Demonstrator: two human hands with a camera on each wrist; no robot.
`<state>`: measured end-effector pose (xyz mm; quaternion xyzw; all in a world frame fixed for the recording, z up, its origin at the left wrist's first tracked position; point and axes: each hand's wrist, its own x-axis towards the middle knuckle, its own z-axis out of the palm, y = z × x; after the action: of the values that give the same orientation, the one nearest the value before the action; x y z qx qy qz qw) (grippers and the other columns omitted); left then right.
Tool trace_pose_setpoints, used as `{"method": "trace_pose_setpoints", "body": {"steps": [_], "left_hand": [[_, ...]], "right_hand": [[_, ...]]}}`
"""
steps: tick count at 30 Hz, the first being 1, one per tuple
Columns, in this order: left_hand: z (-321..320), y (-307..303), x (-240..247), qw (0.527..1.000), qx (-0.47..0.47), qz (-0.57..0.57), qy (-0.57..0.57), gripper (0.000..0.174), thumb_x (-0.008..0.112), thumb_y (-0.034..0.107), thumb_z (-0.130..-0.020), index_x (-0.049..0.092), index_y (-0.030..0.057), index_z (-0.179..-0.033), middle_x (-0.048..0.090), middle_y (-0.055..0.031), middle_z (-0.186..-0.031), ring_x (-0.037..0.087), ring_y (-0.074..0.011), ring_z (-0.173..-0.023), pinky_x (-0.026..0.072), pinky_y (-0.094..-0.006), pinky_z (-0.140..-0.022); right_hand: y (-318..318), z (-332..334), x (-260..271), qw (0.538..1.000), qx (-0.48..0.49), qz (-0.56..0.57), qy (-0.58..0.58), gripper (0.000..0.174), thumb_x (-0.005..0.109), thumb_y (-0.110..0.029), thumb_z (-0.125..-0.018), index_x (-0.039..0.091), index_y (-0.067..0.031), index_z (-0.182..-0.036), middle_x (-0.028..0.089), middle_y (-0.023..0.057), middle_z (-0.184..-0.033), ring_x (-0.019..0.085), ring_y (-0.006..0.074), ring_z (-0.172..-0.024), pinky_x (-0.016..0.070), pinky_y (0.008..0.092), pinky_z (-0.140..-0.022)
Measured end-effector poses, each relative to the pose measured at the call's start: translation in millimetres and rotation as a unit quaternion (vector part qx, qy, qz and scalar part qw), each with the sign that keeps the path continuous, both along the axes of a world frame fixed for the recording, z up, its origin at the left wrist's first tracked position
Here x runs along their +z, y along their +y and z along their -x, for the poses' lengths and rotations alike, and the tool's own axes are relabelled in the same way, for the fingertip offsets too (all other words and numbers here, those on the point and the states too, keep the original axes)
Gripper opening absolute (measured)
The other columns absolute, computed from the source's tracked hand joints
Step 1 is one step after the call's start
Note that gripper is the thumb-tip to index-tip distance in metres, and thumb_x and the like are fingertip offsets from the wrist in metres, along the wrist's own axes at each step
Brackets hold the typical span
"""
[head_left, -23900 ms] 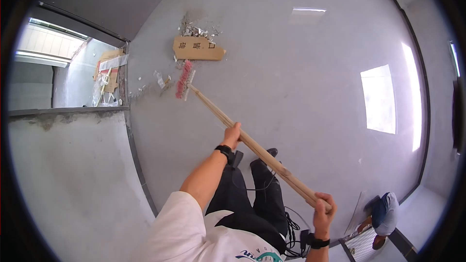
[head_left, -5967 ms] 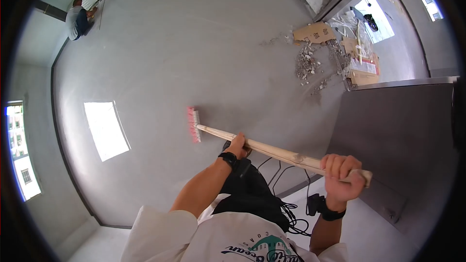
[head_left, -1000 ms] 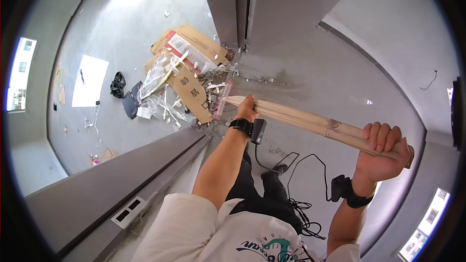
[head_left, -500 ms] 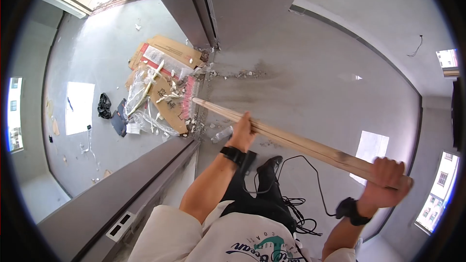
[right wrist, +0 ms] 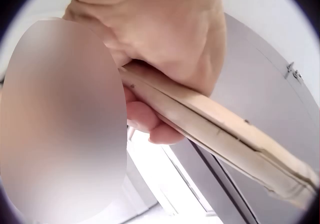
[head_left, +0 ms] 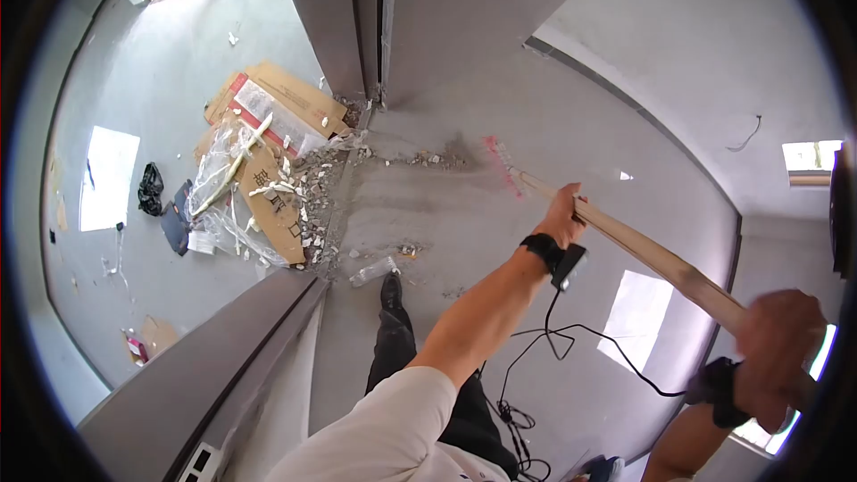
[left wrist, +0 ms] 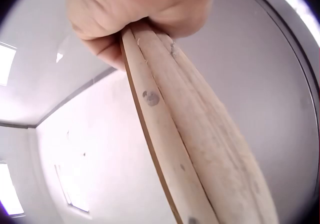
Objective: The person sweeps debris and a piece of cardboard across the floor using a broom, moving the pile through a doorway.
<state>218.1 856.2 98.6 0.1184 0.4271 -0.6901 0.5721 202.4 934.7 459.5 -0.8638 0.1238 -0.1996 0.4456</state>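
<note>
A broom with a pale wooden handle (head_left: 661, 259) slants across the head view. Its pink and white bristle head (head_left: 504, 167) is blurred, over the grey floor just right of a thin line of grit (head_left: 437, 159). My left hand (head_left: 562, 214) grips the handle a little above the bristles; the left wrist view shows those fingers (left wrist: 140, 8) wrapped round the split wood. Up near the handle's end is my right hand (head_left: 781, 348), also blurred, curled round it. From the right wrist, the palm (right wrist: 165, 38) and fingertips close about the handle (right wrist: 215, 124).
Rubble (head_left: 317, 205) lies along the doorway beside flattened cardboard (head_left: 277, 214), plastic film and foam scraps. A clear plastic bottle (head_left: 373, 271) lies by my shoe (head_left: 391, 290). Door frames (head_left: 357, 27) flank the opening. A black cable (head_left: 616, 357) hangs between my wrists.
The bristle head has left the rubble at the doorway and swung right over the floor. Both hands have shifted right with the handle, and one foot now stands by the bottle.
</note>
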Motion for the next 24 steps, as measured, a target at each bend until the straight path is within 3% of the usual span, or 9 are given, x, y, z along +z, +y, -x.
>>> {"method": "trace_pose_setpoints", "body": {"steps": [2, 3, 4, 7, 10, 15, 19, 21, 24], "left_hand": [[-35.7, -19.9, -76.5, 0.999, 0.051, 0.001, 0.019, 0.018, 0.061, 0.007, -0.071, 0.043, 0.0082, -0.067, 0.046, -0.0022, -0.057, 0.051, -0.0125, -0.053, 0.0454, -0.0218, -0.047], [-49.9, -18.8, -103.9, 1.0, 0.02, 0.009, 0.004, 0.016, 0.057, 0.011, -0.07, 0.042, 0.0106, -0.064, 0.046, -0.0026, -0.059, 0.045, -0.0154, -0.051, 0.0407, -0.0277, -0.048], [-68.9, -1.8, -106.0, 0.996, 0.021, 0.066, -0.062, 0.018, 0.055, 0.011, -0.068, 0.04, 0.0117, -0.059, 0.044, -0.0025, -0.056, 0.043, -0.0166, -0.049, 0.0397, -0.0293, -0.049], [-111.2, 45.5, -107.8, 0.991, 0.001, 0.041, -0.13, 0.017, 0.055, 0.009, -0.068, 0.04, 0.0119, -0.059, 0.041, -0.002, -0.054, 0.041, -0.0168, -0.049, 0.0394, -0.0293, -0.049], [-138.1, 83.5, -93.7, 0.983, 0.026, -0.022, -0.181, 0.018, 0.052, 0.007, -0.068, 0.039, 0.0139, -0.056, 0.037, 0.0013, -0.052, 0.038, -0.0153, -0.046, 0.0387, -0.0281, -0.049], [-184.9, 144.9, -81.2, 0.983, 0.102, -0.023, -0.151, 0.017, 0.051, 0.005, -0.068, 0.04, 0.0139, -0.059, 0.041, 0.001, -0.055, 0.044, -0.0137, -0.05, 0.0403, -0.0276, -0.049], [-227.0, 193.0, -90.1, 0.976, 0.074, -0.017, -0.206, 0.017, 0.049, 0.006, -0.071, 0.044, 0.015, -0.058, 0.045, 0.0004, -0.055, 0.048, -0.0134, -0.054, 0.0445, -0.027, -0.056], [-247.6, 214.5, -103.1, 0.961, 0.04, 0.019, -0.274, 0.007, 0.053, 0.013, -0.071, 0.053, 0.0108, -0.064, 0.057, -0.0039, -0.063, 0.056, -0.0206, -0.061, 0.0483, -0.0303, -0.058], [-273.6, 237.9, -100.2, 0.965, -0.014, 0.018, -0.262, 0.007, 0.051, 0.012, -0.073, 0.055, 0.0075, -0.068, 0.06, -0.0069, -0.07, 0.057, -0.0227, -0.063, 0.0495, -0.0332, -0.061]], "right_hand": [[-0.7, -41.0, -41.9, 0.999, 0.013, -0.047, 0.0, 0.04, 0.055, -0.037, -0.08, 0.045, -0.0071, -0.055, 0.045, 0.0029, -0.046, 0.039, 0.0177, -0.037, 0.0381, 0.0301, -0.043], [0.3, -56.5, -60.9, 0.997, 0.015, -0.076, -0.004, 0.043, 0.057, -0.04, -0.078, 0.043, -0.0076, -0.054, 0.044, 0.003, -0.045, 0.037, 0.0173, -0.037, 0.0343, 0.0299, -0.04], [-2.6, -60.2, -69.4, 0.993, 0.017, -0.112, -0.037, 0.043, 0.057, -0.04, -0.077, 0.041, -0.0081, -0.052, 0.042, 0.0026, -0.045, 0.035, 0.0164, -0.037, 0.0322, 0.0287, -0.04], [-16.8, -63.4, -67.7, 0.981, 0.014, -0.176, -0.083, 0.036, 0.049, -0.031, -0.076, 0.032, -0.0107, -0.052, 0.036, 0.0014, -0.044, 0.028, 0.0144, -0.037, 0.0292, 0.0292, -0.042], [-14.7, -66.5, -56.6, 0.973, 0.047, -0.198, -0.11, 0.03, 0.043, -0.028, -0.077, 0.032, -0.0118, -0.054, 0.035, 0.0014, -0.044, 0.026, 0.0139, -0.037, 0.0283, 0.0296, -0.043], [-4.5, -81.6, -38.1, 0.957, 0.054, -0.255, -0.126, 0.03, 0.04, -0.034, -0.082, 0.034, -0.0121, -0.063, 0.035, 0.0007, -0.049, 0.029, 0.0132, -0.045, 0.0317, 0.0293, -0.052], [-0.9, -99.9, -42.7, 0.933, 0.113, -0.304, -0.159, 0.032, 0.037, -0.037, -0.083, 0.034, -0.0118, -0.065, 0.036, -0.0001, -0.051, 0.031, 0.0136, -0.048, 0.0323, 0.0298, -0.057], [0.1, -106.3, -48.2, 0.926, 0.123, -0.312, -0.171, 0.033, 0.037, -0.039, -0.083, 0.033, -0.013, -0.064, 0.035, -0.001, -0.051, 0.03, 0.0124, -0.047, 0.032, 0.029, -0.056], [12.5, -103.9, -53.2, 0.917, 0.127, -0.322, -0.199, 0.033, 0.038, -0.041, -0.082, 0.033, -0.0141, -0.064, 0.035, -0.0018, -0.051, 0.029, 0.0113, -0.047, 0.032, 0.0285, -0.055]]}}
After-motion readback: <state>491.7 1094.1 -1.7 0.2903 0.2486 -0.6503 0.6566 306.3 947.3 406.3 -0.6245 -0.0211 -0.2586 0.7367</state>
